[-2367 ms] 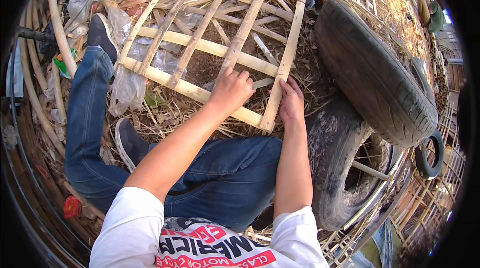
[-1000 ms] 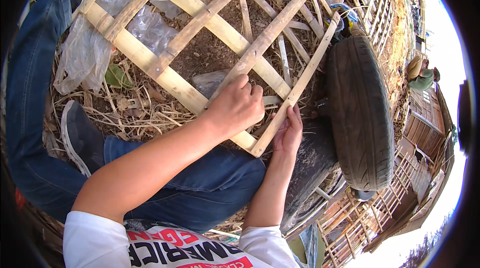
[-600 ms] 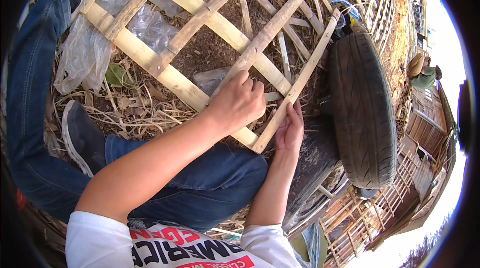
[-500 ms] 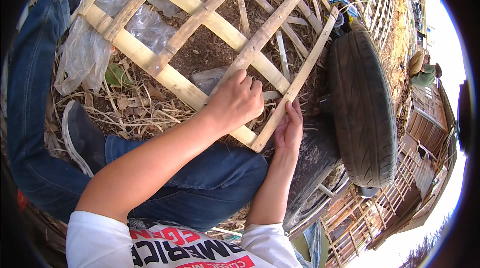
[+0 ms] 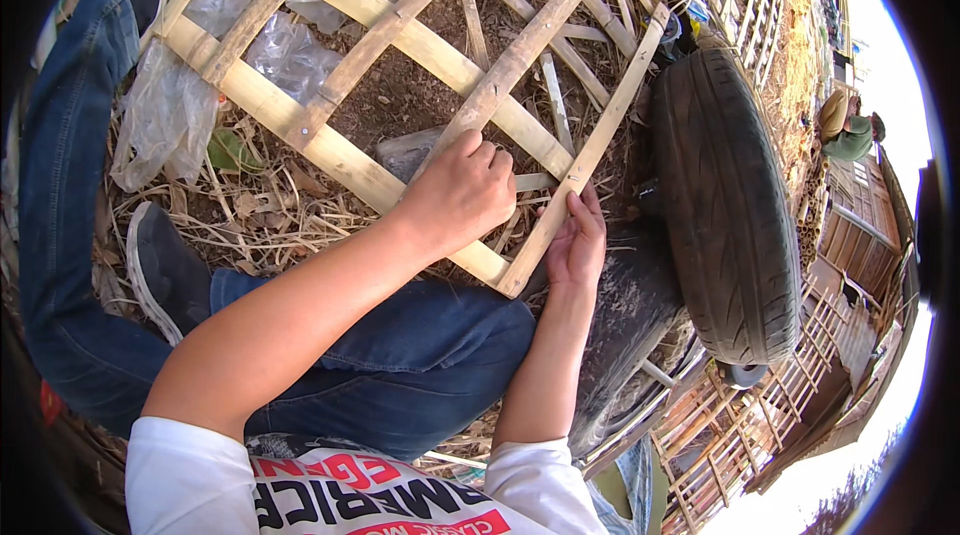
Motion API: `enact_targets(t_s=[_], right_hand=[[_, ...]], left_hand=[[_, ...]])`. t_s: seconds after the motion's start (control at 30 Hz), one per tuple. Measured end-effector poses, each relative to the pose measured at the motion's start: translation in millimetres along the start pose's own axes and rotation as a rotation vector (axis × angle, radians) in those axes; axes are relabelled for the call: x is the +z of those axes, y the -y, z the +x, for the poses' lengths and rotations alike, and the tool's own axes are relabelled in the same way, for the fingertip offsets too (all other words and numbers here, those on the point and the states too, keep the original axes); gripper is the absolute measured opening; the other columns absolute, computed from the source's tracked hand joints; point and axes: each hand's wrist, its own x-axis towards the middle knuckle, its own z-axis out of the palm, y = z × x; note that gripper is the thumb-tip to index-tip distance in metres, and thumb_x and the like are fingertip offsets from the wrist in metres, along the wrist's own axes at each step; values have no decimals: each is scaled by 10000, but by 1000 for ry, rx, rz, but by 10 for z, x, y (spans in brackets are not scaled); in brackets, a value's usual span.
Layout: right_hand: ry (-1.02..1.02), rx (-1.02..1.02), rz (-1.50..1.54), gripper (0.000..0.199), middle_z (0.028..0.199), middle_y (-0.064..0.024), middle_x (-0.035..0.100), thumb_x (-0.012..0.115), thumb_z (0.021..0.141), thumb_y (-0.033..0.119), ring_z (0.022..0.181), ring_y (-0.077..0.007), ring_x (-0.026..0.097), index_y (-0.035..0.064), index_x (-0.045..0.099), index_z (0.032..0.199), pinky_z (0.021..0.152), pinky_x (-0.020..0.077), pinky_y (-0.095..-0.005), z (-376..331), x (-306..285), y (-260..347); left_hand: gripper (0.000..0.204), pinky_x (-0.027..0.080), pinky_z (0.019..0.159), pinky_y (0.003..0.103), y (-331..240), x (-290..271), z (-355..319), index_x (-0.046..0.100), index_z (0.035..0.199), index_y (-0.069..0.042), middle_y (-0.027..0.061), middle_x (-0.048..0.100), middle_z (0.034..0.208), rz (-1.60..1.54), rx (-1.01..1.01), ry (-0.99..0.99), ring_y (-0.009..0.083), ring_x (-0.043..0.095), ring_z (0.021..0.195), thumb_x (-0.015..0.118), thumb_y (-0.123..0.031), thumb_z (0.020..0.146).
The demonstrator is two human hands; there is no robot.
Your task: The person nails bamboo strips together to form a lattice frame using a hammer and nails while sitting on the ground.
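1. Straw-littered brown dirt (image 5: 300, 220) under a pale split-bamboo lattice (image 5: 430, 51); probably light, springy-stiff, so grab crossings.
2. Left hand (image 5: 460, 190): curled fist at a brown bamboo slat (image 5: 500, 85), grip hidden.
3. Right hand (image 5: 577, 243): apart, half-curled at lattice's right edge, can't tell if clamped.

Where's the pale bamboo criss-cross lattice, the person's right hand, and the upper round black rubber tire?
Pale bamboo lattice (image 5: 348, 165): head view, on its nearest wide strip.
Right hand (image 5: 577, 249): head view, on the palm.
Upper black rubber tire (image 5: 725, 205): head view, on its grooved tread.
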Motion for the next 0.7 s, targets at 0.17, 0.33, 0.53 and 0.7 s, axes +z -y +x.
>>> enact_targets(t_s=[0.17,0.33,0.53,0.7], right_hand=[[26,7,2,330,1068,-154,636,528,902,-8,899,-214,669,-56,484,1226,736,606,-365,-18,33,22],[6,16,11,286,1042,-145,644,524,928,28,877,-214,673,-51,505,1202,702,611,-384,0,2,5],[10,12,9,269,1024,-133,648,527,941,55,861,-208,674,-47,514,1190,696,610,-377,11,-16,-4],[8,20,4,268,1019,-127,646,525,943,60,858,-205,672,-45,514,1190,694,608,-375,7,3,12]], left_hand=[[78,425,752,321,19,-6,-39,615,648,-61,41,541,691,-32,5,0,179,553,725,614,-108,709],[81,426,756,322,25,-13,-43,615,650,-54,48,544,698,-20,19,9,182,553,723,613,-108,711],[85,424,776,321,43,-12,-37,613,649,-55,49,545,697,-40,29,6,183,556,736,604,-106,717],[87,425,791,322,58,-33,-29,608,648,-58,46,548,697,-67,40,15,183,560,741,598,-105,721]])
